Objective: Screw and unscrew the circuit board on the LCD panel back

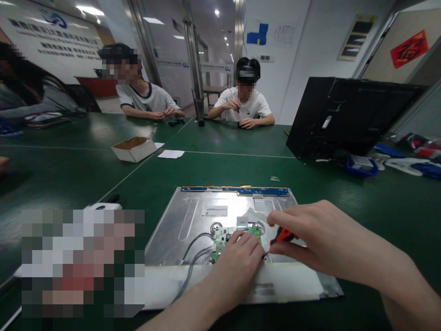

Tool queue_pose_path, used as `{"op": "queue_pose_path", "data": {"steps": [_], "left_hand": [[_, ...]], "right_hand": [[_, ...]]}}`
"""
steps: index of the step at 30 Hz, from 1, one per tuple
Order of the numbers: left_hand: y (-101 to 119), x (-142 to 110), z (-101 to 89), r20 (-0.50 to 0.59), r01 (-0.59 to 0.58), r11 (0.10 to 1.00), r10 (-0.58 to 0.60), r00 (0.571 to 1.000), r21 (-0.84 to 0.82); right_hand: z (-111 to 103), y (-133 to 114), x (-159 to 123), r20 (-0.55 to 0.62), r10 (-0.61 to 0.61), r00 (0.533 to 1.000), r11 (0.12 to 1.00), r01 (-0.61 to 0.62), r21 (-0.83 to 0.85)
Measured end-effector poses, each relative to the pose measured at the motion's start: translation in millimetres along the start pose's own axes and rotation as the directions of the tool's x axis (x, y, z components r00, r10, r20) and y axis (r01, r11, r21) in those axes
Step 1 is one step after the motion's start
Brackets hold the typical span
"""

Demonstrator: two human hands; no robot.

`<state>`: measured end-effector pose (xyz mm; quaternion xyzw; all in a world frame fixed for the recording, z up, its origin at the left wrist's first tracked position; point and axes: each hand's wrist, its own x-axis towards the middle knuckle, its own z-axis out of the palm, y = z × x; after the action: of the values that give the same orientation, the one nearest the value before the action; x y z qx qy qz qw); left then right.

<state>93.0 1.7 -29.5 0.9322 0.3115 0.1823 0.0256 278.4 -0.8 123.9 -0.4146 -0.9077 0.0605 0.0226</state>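
Note:
A flat metal display panel [193,216] lies on the table with its back up, a blue strip board [210,190] along its far edge. On its middle sits a green circuit board [219,235], partly covered by my left hand [243,253], which rests on it palm down with fingers lying over it and the thumb hidden. My right hand [296,230] grips a red and black screwdriver [283,235]. The tool's thin shaft points down toward the board's right edge, close to my left fingers; whether its tip touches a screw cannot be seen. Grey cables [193,271] run from the board's left side.
A black monitor-like housing [344,115] stands at the right, beside a blue tray [361,165]. An open white box [134,149] and paper [171,154] lie farther back. Several people sit across the green table [220,168]; one [243,99] holds a tool. The lower left is blurred out.

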Motion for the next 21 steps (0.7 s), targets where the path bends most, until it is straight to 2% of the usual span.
{"op": "queue_pose_path", "data": {"steps": [6,13,21], "left_hand": [[1.5,1.8,-1.3,0.022,0.004,1.0,-0.004,1.0,0.025],[1.4,1.3,-0.6,-0.004,0.012,1.0,-0.012,1.0,0.008],[1.5,2.9,-3.6,0.04,0.013,1.0,-0.013,0.999,-0.003]], "right_hand": [[-1.0,-1.6,-2.6,-0.023,-0.021,1.0,1.0,0.021,-0.002],[-0.5,0.5,-0.1,-0.019,-0.02,1.0,1.0,0.02,-0.023],[-2.1,-1.1,-4.1,-0.007,-0.016,1.0,1.0,0.016,0.013]]}}
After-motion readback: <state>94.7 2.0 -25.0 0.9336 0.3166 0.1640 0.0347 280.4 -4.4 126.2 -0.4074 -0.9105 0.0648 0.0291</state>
